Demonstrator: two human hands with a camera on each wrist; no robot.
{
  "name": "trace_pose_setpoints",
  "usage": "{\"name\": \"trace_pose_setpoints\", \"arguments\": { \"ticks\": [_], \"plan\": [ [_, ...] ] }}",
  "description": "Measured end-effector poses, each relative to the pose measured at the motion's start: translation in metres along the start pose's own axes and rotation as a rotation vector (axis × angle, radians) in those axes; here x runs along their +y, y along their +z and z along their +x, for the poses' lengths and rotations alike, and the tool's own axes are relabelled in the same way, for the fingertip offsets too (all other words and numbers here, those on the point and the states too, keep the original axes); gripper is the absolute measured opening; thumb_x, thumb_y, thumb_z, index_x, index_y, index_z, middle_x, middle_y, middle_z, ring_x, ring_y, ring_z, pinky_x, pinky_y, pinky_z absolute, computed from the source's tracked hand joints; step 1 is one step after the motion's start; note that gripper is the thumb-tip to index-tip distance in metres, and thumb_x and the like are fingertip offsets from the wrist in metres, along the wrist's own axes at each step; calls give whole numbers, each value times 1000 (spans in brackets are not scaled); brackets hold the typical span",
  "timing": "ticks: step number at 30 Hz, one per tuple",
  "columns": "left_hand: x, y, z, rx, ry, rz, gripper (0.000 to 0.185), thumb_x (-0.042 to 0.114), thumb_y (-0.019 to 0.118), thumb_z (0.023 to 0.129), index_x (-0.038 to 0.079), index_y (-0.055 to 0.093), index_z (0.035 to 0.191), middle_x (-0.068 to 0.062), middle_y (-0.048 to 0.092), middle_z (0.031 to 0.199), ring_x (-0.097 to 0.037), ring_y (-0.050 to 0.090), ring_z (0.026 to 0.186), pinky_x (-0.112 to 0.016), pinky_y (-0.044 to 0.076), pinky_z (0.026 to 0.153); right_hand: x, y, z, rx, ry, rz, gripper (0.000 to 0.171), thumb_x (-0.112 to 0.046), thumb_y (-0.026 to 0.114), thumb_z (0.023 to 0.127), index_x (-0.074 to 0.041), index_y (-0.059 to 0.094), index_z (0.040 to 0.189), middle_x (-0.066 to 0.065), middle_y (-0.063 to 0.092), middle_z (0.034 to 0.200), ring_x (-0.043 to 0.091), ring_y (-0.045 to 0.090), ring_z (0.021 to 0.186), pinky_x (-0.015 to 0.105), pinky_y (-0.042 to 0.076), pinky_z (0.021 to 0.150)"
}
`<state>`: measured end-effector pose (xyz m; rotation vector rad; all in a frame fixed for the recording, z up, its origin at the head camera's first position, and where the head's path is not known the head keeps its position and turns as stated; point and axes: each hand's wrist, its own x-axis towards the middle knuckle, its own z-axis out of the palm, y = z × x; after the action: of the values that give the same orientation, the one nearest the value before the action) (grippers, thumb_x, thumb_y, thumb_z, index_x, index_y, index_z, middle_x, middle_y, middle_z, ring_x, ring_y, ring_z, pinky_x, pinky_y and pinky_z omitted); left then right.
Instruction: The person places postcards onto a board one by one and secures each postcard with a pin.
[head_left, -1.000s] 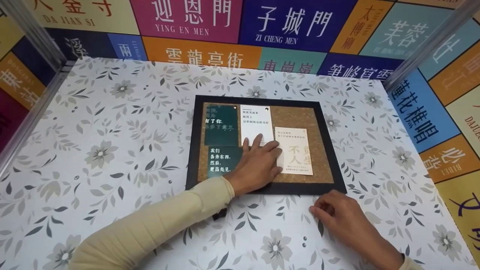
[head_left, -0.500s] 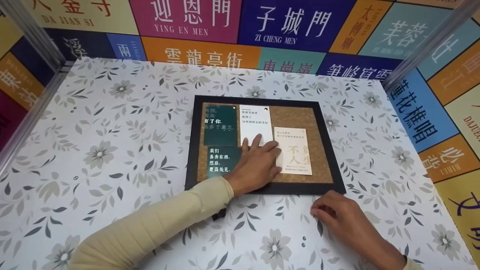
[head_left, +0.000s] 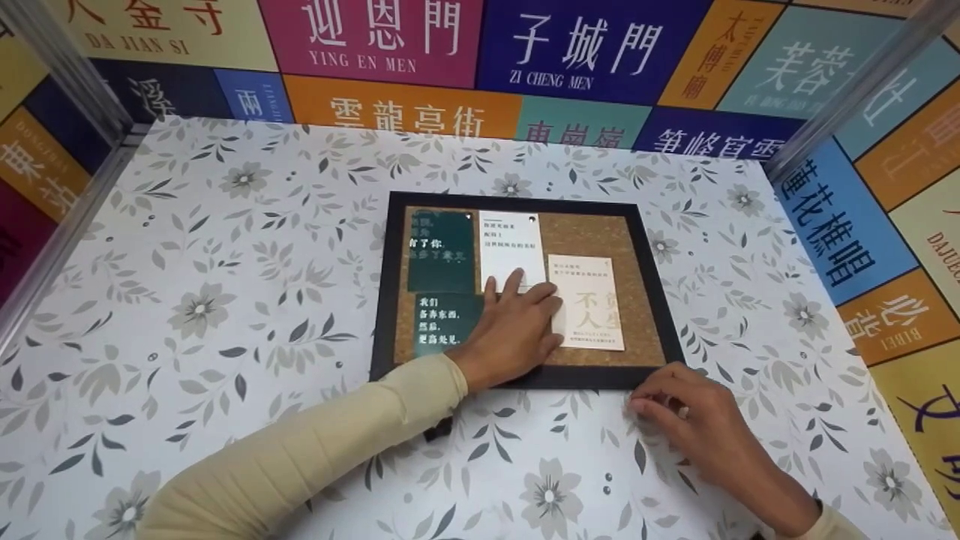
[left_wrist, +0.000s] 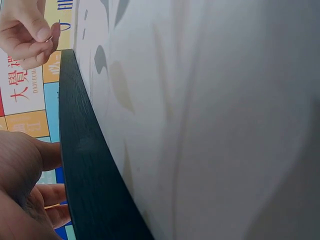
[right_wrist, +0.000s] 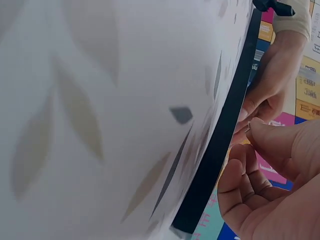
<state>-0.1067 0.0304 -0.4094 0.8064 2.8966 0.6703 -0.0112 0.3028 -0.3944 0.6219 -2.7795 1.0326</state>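
My left hand (head_left: 514,334) lies spread over a framed cork board (head_left: 645,300), its fingers on the lower part of a white card (head_left: 510,244) and beside a cream card (head_left: 589,307). It partly covers a lower green card (head_left: 442,322); another green card (head_left: 441,259) is above that. By the frame's lower right corner is my right hand (head_left: 694,416), fingers curled. In the right wrist view, the thumb and a finger of the right hand (right_wrist: 270,175) meet, with a tiny pale thing at their tips; I cannot tell what it is.
The board lies on a table covered in floral paper (head_left: 262,225). Panels with large Chinese characters (head_left: 570,45) stand behind and at both sides, with metal posts (head_left: 847,97) at the corners. A small white pin head (head_left: 469,216) and a black one (head_left: 533,219) show on the cards.
My right hand has moved slightly up and right, its fingers now overlapping the frame's lower right corner. The left hand, board and cards have stayed put.
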Motion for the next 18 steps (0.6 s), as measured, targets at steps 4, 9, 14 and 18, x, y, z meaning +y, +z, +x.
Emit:
{"name": "trace_pose_setpoints", "arguments": {
  "ticks": [4, 9, 14, 18],
  "plan": [
    [0, 0, 0, -1, -1, 1, 47, 34, 71, 108, 13, 66, 150, -3, 53, 166, -46, 30, 162, -75, 24, 126, 5, -5, 5, 21, 33, 15, 27, 7, 89, 85, -18, 83, 93, -12, 71, 94, 6, 63, 77, 14, 50, 69],
    [-1, 1, 1, -4, -5, -1, 48, 34, 71, 108, 14, 66, 151, -3, 53, 167, -46, 30, 162, -75, 24, 126, 11, -11, 12, 53, 89, 57, 24, 6, 88, 88, -16, 84, 94, -5, 75, 98, 7, 65, 81, 14, 51, 72],
    [0, 0, 0, -9, -6, -8, 49, 34, 71, 108, 13, 65, 152, -3, 52, 167, -45, 29, 163, -74, 23, 127, 15, -14, 20, 75, 146, 109, 19, 5, 85, 92, -13, 84, 97, 2, 76, 101, 5, 66, 87, 14, 52, 74],
    [-1, -1, 0, -13, -2, -14, 48, 34, 71, 109, 13, 65, 152, -3, 52, 167, -46, 29, 163, -75, 23, 127, 17, -15, 27, 75, 185, 132, 14, 6, 84, 93, -8, 84, 98, 4, 77, 101, 2, 67, 92, 13, 54, 78]
  ]
}}
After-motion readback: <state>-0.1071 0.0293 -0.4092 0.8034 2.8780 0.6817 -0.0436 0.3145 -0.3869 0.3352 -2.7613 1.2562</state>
